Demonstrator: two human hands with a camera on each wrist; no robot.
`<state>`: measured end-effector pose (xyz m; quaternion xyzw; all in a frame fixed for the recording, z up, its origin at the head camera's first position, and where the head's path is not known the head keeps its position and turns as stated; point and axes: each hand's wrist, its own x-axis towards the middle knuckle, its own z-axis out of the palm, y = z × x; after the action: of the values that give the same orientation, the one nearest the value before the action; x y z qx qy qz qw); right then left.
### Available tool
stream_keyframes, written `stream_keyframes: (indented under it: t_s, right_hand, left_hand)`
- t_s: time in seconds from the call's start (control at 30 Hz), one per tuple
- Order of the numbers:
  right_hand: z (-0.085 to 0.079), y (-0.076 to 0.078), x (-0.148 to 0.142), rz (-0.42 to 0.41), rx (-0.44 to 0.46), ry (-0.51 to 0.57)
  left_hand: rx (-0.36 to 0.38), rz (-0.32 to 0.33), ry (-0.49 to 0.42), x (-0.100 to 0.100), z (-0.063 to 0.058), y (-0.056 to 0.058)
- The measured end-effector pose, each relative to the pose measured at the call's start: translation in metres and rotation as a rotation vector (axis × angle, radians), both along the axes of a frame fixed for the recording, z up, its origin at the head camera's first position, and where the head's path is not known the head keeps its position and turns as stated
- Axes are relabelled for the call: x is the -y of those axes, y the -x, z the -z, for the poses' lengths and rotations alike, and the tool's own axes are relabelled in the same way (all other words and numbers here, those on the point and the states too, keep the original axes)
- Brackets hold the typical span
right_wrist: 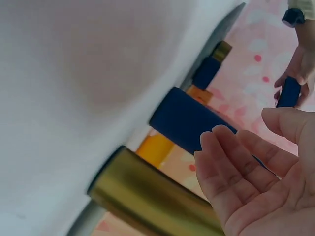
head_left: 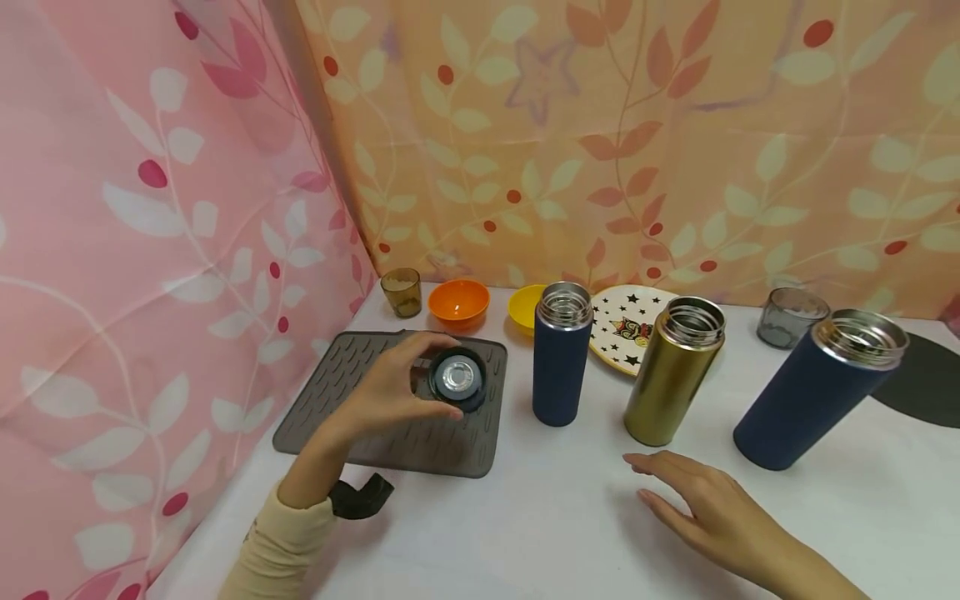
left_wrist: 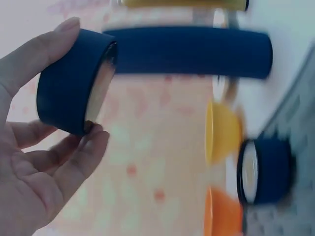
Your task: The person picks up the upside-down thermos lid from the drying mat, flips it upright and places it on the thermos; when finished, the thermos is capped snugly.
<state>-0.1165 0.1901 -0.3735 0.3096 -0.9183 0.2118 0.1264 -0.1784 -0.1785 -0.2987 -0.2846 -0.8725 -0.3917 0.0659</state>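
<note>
Navy lid (head_left: pixel 457 377) pinched in left hand (head_left: pixel 392 387), thumb and fingers clamped on its sides, over grey mat (head_left: pixel 322 417), toward the mat's right edge; second lid (left_wrist: pixel 270 170) sits on mat. Right hand (head_left: pixel 701 508) holds nothing, thumb apart from fingers, near gold bottle (head_left: pixel 666 392). Slim navy bottle (head_left: pixel 558 371) stands just off mat's right edge, wide navy bottle (head_left: pixel 806 404) farther right. Orange bowl (head_left: pixel 459 304), yellow bowl (head_left: pixel 523 308) near far edge of white table (head_left: pixel 525 533).
</note>
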Motion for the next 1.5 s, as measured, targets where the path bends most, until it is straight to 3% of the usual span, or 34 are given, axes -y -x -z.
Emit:
stream_keyframes:
  t_s: [0.2, 0.4, 0.53, 0.67, 0.77, 0.97, 1.07, 1.2, 1.37, 1.5]
  right_hand:
    - [-0.022, 0.008, 0.015, -0.069, 0.016, 0.12]
    - [-0.045, 0.017, 0.035, -0.1, 0.171, 0.344]
    - [-0.055, 0.022, 0.043, -0.141, 0.296, 0.482]
    - [-0.057, 0.026, 0.046, -0.186, 0.395, 0.599]
    - [-0.056, 0.029, 0.044, -0.168, 0.403, 0.647]
    - [-0.053, 0.032, 0.04, -0.105, 0.34, 0.675]
    - [-0.053, 0.033, 0.04, -0.113, 0.309, 0.69]
    - [-0.054, 0.035, 0.039, -0.11, 0.315, 0.696]
    - [-0.055, 0.038, 0.033, -0.153, 0.46, 0.713]
    - [-0.053, 0.037, 0.033, -0.205, 0.447, 0.781]
  left_hand:
    - [-0.099, 0.158, -0.038, -0.046, -0.006, -0.011]
    - [-0.148, 0.294, -0.124, -0.076, -0.008, -0.014]
    - [-0.209, 0.345, -0.132, -0.088, -0.006, -0.016]
    - [-0.262, 0.341, -0.117, -0.093, -0.003, -0.017]
    - [-0.184, 0.324, -0.142, -0.095, -0.001, -0.016]
    - [0.14, 0.276, -0.273, -0.092, 0.003, -0.007]
    - [0.193, 0.262, -0.317, -0.093, 0.005, -0.004]
    - [0.095, 0.273, -0.366, -0.096, 0.007, -0.003]
    - [-0.146, 0.36, -0.388, -0.101, 0.009, -0.001]
    - [-0.338, 0.389, -0.331, -0.104, 0.01, -0.001]
